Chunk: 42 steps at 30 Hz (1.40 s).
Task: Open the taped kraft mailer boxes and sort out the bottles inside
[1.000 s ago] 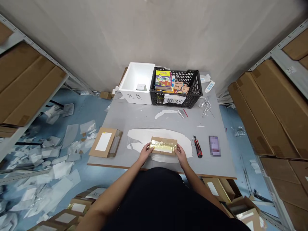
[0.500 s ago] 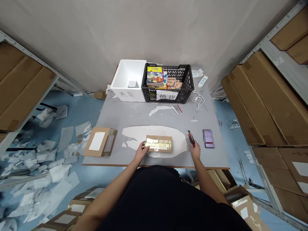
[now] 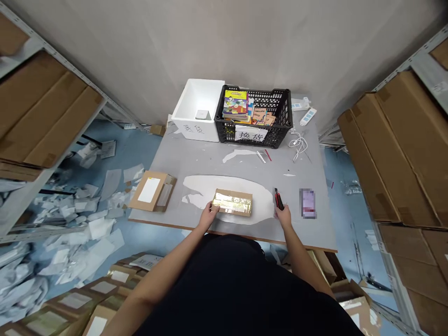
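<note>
A small cardboard box (image 3: 234, 202) with shiny tape across its top lies on the pale worn patch near the table's front edge. My left hand (image 3: 209, 215) grips its left end, fingers at the corner. To the right of the box, my right hand (image 3: 283, 216) is closed around a red and black utility knife (image 3: 279, 199), which points away from me. A phone (image 3: 308, 204) with a blurred screen lies right of that hand. At the table's left stands a larger cardboard box (image 3: 151, 191) with a white label.
At the back of the table (image 3: 196, 158) are a white foam box (image 3: 198, 128) and a black plastic crate (image 3: 252, 133) holding books. A white cable (image 3: 298, 144) and power strips (image 3: 308, 116) lie beside them. Shelves with cartons (image 3: 381, 154) flank both sides; paper scraps (image 3: 101, 228) litter the floor.
The view has shifted and turned slightly, so the table's things sit differently in the picture. Both hands keep their holds on the cardboard box and the utility knife.
</note>
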Motion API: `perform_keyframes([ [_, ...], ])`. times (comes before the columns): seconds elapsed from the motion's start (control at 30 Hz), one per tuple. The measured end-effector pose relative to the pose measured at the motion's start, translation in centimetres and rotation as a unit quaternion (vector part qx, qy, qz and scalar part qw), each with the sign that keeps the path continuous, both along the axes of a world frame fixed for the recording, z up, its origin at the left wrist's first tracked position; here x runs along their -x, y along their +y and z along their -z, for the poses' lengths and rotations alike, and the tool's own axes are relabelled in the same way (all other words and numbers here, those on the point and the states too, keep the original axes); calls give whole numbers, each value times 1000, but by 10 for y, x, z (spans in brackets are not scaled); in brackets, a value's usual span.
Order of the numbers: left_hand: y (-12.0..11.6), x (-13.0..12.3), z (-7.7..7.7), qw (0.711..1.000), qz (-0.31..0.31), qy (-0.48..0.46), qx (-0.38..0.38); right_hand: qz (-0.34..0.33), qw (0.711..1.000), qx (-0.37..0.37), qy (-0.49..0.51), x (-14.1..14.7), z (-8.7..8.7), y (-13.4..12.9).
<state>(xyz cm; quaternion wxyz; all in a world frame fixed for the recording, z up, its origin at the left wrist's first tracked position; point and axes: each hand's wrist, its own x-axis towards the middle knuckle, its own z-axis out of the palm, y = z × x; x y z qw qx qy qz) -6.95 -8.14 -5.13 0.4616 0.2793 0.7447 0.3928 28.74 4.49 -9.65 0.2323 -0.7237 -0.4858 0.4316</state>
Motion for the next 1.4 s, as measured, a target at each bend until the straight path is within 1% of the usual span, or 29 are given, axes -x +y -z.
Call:
perform_keyframes([
  [0.1, -3, -5, -1, 999, -17, 29, -22, -24, 998, 1, 59, 24, -19, -14],
  [0.17, -5, -8, -1, 998, -28, 55, -30, -62, 992, -5, 112, 43, -37, -22],
  [0.23, -9, -10, 1, 995, -39, 79, -39, -136, 982, -11, 129, 63, -58, -26],
  [0.3, -12, -13, 4, 993, -55, 87, -52, -240, 965, -22, 107, 82, -78, -24],
  [0.37, -16, -14, 7, 991, -80, 81, -65, -349, 934, -46, 66, 101, -94, -19],
  [0.47, -19, -16, 13, 990, -117, 55, -60, -491, 869, -65, -4, 126, -109, -9],
  [0.53, -20, -16, 17, 991, -125, 29, -43, -561, 824, -65, -37, 140, -112, -3],
  [0.6, -21, -16, 20, 991, -126, 8, -36, -607, 789, -71, -62, 151, -114, 2],
  [0.63, -21, -16, 21, 991, -127, 4, -36, -623, 775, -77, -72, 155, -114, 4],
  [0.7, -21, -15, 22, 991, -127, 8, -40, -642, 756, -89, -93, 162, -116, 8],
  [0.87, -24, -16, 21, 990, -136, 18, -44, -668, 722, -112, -140, 172, -123, 16],
  [0.93, -26, -16, 17, 988, -127, 64, -59, -670, 718, -113, -151, 173, -124, 18],
  [1.0, -27, -15, 12, 984, -84, 130, -94, -665, 722, -107, -158, 175, -123, 19],
  [1.07, -28, -13, 7, 975, -5, 172, -143, -661, 724, -103, -166, 178, -122, 20],
  [1.13, -28, -11, 4, 963, 81, 174, -191, -666, 715, -106, -182, 181, -120, 21],
  [1.17, -28, -11, 3, 958, 112, 162, -208, -671, 707, -109, -192, 183, -119, 22],
  [1.2, -27, -10, 2, 956, 129, 147, -219, -677, 699, -112, -203, 184, -119, 22],
  [1.23, -26, -10, 2, 957, 131, 128, -224, -682, 691, -114, -212, 185, -118, 22],
  [1.33, -24, -10, 2, 969, 106, 80, -208, -689, 678, -118, -227, 185, -118, 23],
  [1.4, -22, -10, 2, 972, 108, 74, -194, -692, 674, -119, -231, 183, -118, 24],
])
